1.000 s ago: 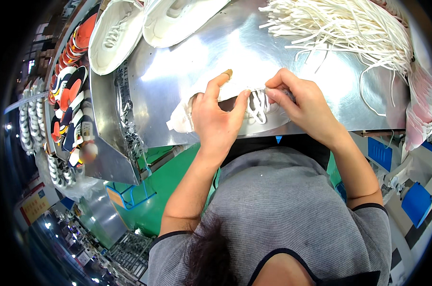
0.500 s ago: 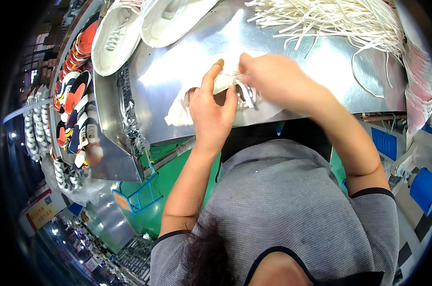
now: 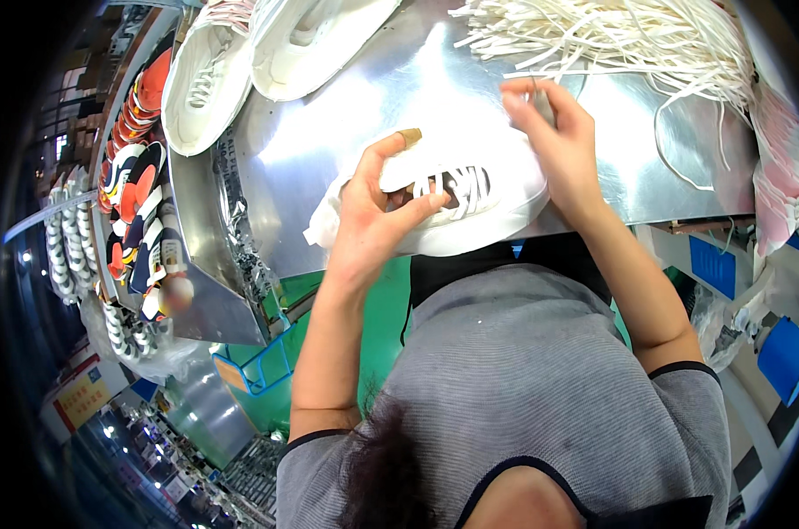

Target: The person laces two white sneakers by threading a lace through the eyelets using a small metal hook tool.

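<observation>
A white lace-up shoe lies on its side on the metal table, with its toe to the right. White laces cross its opening. My left hand grips the shoe by its collar, thumb by the laces and forefinger over the far edge; a tan wrap covers that fingertip. To the right of the toe, my right hand is raised with bent fingers. Pinched in it is a small grey tool, mostly hidden by the fingers. Whether the shoe has a sole cannot be made out.
A heap of loose white laces covers the far right of the metal table. Two more white shoes, one being a laced shoe, rest at the far left. Stacked pinkish-white pieces line the right edge.
My right hand has drawn back right from the lace area, and the grey tool now shows in it. The shoe is turned so its toe and laces show. My left hand has shifted slightly left.
</observation>
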A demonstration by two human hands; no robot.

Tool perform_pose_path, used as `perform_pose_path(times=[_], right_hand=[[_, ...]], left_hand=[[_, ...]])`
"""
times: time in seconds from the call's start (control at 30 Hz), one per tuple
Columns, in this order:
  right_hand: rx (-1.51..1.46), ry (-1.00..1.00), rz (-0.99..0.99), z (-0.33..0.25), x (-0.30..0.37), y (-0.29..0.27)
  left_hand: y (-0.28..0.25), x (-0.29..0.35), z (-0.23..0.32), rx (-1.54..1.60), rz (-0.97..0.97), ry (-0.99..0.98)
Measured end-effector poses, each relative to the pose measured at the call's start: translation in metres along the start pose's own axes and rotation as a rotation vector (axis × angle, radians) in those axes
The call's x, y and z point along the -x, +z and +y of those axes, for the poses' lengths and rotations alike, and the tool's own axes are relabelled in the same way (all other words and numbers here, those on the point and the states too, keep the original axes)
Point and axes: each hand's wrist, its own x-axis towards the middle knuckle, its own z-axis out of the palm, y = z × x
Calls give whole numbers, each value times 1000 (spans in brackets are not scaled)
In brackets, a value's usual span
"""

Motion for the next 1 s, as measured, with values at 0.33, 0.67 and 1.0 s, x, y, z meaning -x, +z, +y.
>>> perform_pose_path(times=[0.33, 0.67, 1.0], right_hand=[[770, -810, -328, 11, 10, 13], [542, -466, -468, 2, 39, 4], [272, 208, -448, -8, 48, -10]], left_hand=[[7, -14, 19, 135, -15, -160], [10, -32, 6, 118, 8, -76], [1, 48, 3, -787, 136, 249]])
